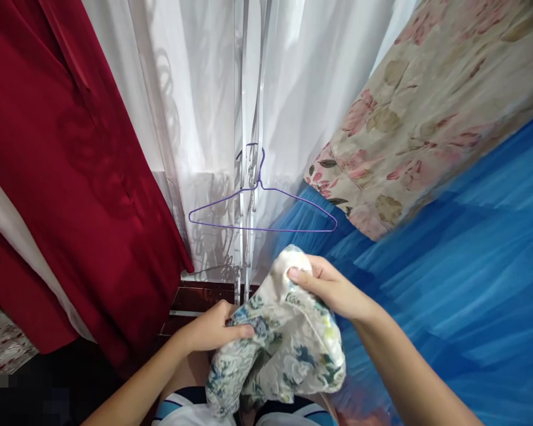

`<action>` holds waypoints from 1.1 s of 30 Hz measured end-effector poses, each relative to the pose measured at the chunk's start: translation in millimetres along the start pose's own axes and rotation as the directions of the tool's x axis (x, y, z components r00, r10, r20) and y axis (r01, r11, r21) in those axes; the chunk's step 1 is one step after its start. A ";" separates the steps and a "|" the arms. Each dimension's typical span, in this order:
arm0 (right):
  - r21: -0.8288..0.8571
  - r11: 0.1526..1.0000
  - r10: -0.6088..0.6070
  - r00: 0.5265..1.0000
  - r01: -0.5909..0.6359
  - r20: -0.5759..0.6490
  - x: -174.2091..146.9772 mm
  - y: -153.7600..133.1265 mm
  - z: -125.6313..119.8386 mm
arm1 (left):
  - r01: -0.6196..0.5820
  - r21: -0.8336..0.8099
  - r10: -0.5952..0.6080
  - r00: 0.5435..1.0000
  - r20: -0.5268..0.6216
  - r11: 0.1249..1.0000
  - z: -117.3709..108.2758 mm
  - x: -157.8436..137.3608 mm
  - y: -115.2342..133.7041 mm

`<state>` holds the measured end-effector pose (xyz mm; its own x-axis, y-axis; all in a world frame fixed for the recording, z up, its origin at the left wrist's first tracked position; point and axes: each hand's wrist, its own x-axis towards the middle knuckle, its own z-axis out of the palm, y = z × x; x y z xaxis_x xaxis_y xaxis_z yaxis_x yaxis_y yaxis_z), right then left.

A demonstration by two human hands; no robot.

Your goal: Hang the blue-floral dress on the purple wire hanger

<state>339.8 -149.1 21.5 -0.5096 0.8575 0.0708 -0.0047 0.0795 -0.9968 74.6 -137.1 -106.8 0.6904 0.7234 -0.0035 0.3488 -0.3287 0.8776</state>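
Both hands hold a bunched floral garment (293, 343), white with blue, green and yellow flowers, above my lap. My left hand (217, 328) is closed on its left side, the thumb lying on top of the fabric. At the upper right of the cloth, my right hand (324, 281) pinches an edge between thumb and fingers. The garment's exact kind does not show because it is gathered up. Just beyond it, a bare purple hanger (263, 210) hangs by its hook from a white metal stand, apart from both hands.
White upright bars (245, 248) of the stand run up the middle before a white curtain (195, 77). Dark red cloth (84, 177) hangs at left. On the right, pink-flowered beige fabric (408, 112) overlaps blue fabric (462, 266). Dark brown floor (199, 294) shows below.
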 end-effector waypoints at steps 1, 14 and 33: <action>-0.009 1.000 -0.019 0.997 0.018 -0.073 -3.2 -2.2 -8.2 | -0.004 0.111 0.008 0.999 -0.040 0.994 -13.4 -2.5 -10.1; -0.648 0.762 -0.293 0.896 0.008 -0.333 67.6 24.3 -68.9 | 0.093 0.676 0.381 0.767 -0.517 0.731 -220.7 1.3 -4.9; -0.788 0.615 -0.545 0.714 -0.014 -0.438 10.1 -15.8 -133.8 | -0.044 0.738 0.572 0.663 -0.483 0.673 -157.2 69.9 76.4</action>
<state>449.9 -73.7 42.8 0.0156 0.7921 0.6102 0.6822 0.4377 -0.5856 49.9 -16.2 35.4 0.3514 0.5844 0.7314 0.6723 -0.7013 0.2372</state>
